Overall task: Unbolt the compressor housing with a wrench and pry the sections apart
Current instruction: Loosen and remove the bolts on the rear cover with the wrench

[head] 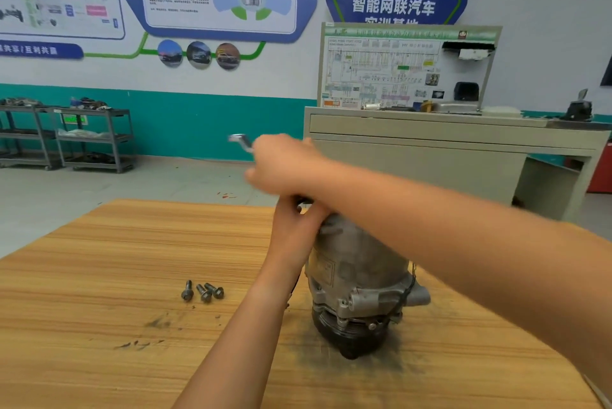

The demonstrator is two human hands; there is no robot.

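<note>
Compressor housing [361, 259] stands upright on table [99, 259]; left hand [294, 219] grips its top, right hand [281, 163] directly above clenches wrench [241, 142], handle pointing left.

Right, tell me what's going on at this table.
A person is unbolting a compressor that stands on end on the wooden table. Their right hand grips a wrench above its top, blurred; the left hand holds the housing's upper edge. Three bolts already lie loose on the table, left of it.

right grip [281, 163] curled (blurred), left grip [293, 226] curled
</note>
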